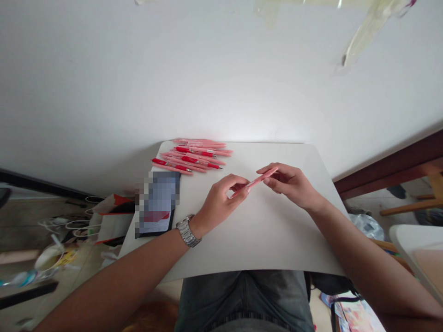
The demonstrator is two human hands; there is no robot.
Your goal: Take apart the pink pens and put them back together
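Observation:
A pink pen [259,179] is held at a slant above the middle of the white table [263,240]. My left hand [225,194] pinches its lower left end between thumb and fingers. At the pen's upper right end, my right hand [289,183] has its thumb and fingertips closed around the tip. Toward the back left lies a pile of pens [197,156], mostly pink with several bright red ones, apart from both hands. My left wrist wears a metal watch [188,230].
A phone [157,203], its screen partly blurred, lies at the table's left edge. The white wall [228,69] stands right behind the table. Bags [112,216] and cables are on the floor at left. Another white surface [420,249] is at far right.

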